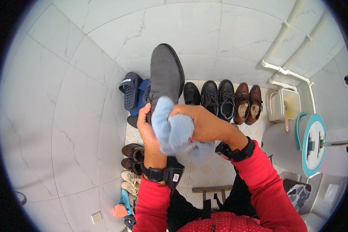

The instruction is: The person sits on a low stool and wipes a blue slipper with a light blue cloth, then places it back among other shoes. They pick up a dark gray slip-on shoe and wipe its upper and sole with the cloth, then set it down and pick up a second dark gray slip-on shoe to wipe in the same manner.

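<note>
A black leather lace-up shoe (166,71) is held up in front of me, its toe pointing away and its sole edge showing on the right. My left hand (148,132) grips it from the left side near the laces, the thumb up along its edge. A light blue cloth (171,127) is bunched in my right hand (208,121), pressed over the heel end of the shoe. The cloth hides the shoe's opening and most of my left fingers. A loose end of the cloth hangs blurred below my right hand.
Along the far wall stand black shoes (217,97) and a brown leather pair (247,104). Slippers (130,90) and more shoes (132,158) line the left wall. At right are a white tub (284,104) with a brush, a teal-rimmed bucket (293,142) and white pipes (287,71).
</note>
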Demonstrator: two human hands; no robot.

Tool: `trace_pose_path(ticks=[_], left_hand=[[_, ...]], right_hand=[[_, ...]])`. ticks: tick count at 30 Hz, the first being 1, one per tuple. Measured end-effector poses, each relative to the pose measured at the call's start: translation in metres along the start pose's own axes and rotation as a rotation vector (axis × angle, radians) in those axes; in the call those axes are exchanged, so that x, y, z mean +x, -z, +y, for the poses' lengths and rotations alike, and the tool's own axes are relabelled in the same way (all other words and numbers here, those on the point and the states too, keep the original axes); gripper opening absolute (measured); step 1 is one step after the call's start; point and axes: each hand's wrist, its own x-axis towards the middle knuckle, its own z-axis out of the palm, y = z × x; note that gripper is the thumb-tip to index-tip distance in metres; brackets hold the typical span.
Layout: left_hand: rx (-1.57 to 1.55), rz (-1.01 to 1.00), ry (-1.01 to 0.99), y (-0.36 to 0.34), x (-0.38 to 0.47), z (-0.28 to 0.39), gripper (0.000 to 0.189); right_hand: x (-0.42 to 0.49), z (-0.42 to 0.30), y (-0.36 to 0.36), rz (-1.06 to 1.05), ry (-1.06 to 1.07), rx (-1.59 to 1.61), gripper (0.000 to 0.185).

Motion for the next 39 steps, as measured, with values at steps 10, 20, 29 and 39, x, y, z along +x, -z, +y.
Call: trace_pose_path(ticks=[10, 20, 29, 39], left_hand=[[-0.015, -0.212, -0.004, -0.002, -0.007, -0.013, 0.029], [-0.036, -0.114, -0.027, 0.003, 0.002, 0.002, 0.035], [0.022, -0.072, 0.055, -0.001, -0.002, -0.021, 0.029], [0.081, -0.071, 0.007, -0.003, -0.007, -0.014, 0.038]], right_hand=[[0.006, 0.005, 0.026, 0.646, -0.082, -0.175, 0.053], [-0.006, 0.002, 0.023, -0.262, -0.085, 0.022, 0.054], [0.003, 0.005, 0.029, 0.651, -0.084, -0.192, 0.056], [-0.003, -0.003, 0.034, 0.362, -0.078, -0.060, 0.052]])
